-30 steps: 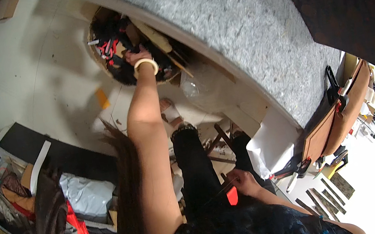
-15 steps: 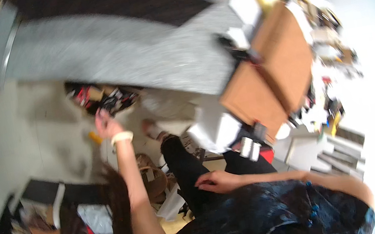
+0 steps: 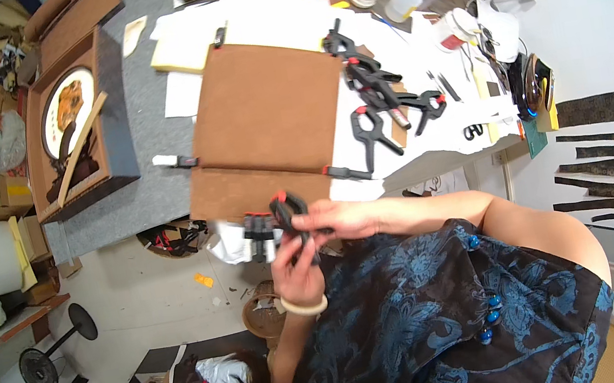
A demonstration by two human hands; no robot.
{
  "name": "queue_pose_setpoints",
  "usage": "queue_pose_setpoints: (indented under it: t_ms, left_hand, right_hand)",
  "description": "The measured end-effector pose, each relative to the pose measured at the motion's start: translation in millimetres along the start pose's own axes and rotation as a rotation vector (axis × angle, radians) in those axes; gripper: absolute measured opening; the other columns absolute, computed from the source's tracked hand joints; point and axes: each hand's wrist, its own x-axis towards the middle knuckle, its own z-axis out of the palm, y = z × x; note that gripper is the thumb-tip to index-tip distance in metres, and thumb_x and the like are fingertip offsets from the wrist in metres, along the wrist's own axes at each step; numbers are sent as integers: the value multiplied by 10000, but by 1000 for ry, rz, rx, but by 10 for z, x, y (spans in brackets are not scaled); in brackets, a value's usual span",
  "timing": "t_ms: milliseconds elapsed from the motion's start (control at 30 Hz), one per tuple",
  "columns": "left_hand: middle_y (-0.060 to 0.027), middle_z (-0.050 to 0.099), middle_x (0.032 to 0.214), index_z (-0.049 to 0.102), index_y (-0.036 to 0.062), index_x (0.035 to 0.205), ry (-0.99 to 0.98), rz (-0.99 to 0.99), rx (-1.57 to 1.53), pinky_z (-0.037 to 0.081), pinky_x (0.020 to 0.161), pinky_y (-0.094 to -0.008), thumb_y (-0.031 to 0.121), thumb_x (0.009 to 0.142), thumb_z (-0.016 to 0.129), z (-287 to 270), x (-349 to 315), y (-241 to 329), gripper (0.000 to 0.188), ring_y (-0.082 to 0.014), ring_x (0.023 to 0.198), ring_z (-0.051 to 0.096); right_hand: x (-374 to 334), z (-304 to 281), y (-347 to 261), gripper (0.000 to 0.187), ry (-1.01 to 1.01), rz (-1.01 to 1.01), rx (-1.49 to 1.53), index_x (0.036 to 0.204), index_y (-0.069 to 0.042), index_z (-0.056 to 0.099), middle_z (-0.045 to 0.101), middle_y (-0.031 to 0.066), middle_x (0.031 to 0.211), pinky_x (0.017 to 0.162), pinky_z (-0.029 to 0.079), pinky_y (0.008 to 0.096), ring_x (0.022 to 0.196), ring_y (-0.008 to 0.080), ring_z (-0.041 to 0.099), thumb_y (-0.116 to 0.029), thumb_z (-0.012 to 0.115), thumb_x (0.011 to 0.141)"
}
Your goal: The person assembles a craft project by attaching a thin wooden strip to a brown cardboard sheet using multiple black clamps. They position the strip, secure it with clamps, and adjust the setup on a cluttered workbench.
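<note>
In front of me, just off the near edge of the brown panel [image 3: 271, 100], I hold a black spring clamp [image 3: 284, 213] with red tips. My left hand [image 3: 298, 272], with a pale bracelet at its wrist, has its fingers closed around the clamp's lower part. From the right, my right hand [image 3: 340, 220] grips the same clamp, its fingers partly hidden. Black clips [image 3: 258, 236] sit at the panel's near edge beside it. More clips grip the panel's left side [image 3: 176, 161], right side [image 3: 349, 174] and far edge [image 3: 219, 36].
Several loose spring clamps [image 3: 370, 132] lie right of the panel on white paper. At left on the grey table [image 3: 154, 128] stands a brown box [image 3: 109, 103] with an oval inset. A basket of clamps [image 3: 173, 240] is below the table, near a round stool [image 3: 264, 312].
My left hand has come in from near the basket below the table, and my right hand has left my lap. Both now meet at a clamp. The view has swung toward the tabletop.
</note>
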Motion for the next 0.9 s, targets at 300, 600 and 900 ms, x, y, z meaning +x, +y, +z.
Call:
queue_pose_setpoints:
  t_ms: [300, 600, 900]
  left_hand:
    - [-138, 671, 1131, 666, -43, 1107, -68, -851, -406, 533, 923, -386, -53, 920, 568, 1820, 159, 206, 211, -262, 1041, 658]
    - [-149, 685, 1068, 620, -51, 1154, 220, -1346, -763, 551, 934, -344, 31, 957, 591, 2200, 43, 308, 216, -220, 986, 663]
    - [-158, 667, 1107, 608, -57, 1149, 405, -1406, -594, 572, 948, -359, 47, 966, 569, 1894, -244, -58, 214, -235, 1005, 663]
  right_hand:
    - [-1457, -1889, -714, 275, 570, -505, -469, 1193, -33, 607, 744, 65, 997, 819, 551, 292, 954, 136, 701, -203, 679, 989]
    - [-1367, -2369, -392, 425, 591, -459, -837, 1170, -14, 578, 621, 58, 875, 757, 475, 326, 815, 159, 567, -346, 710, 940]
    - [-1077, -2465, -404, 628, 632, -275, -1175, 1094, 54, 645, 610, 260, 1135, 889, 486, 439, 1045, 371, 617, -543, 644, 897]
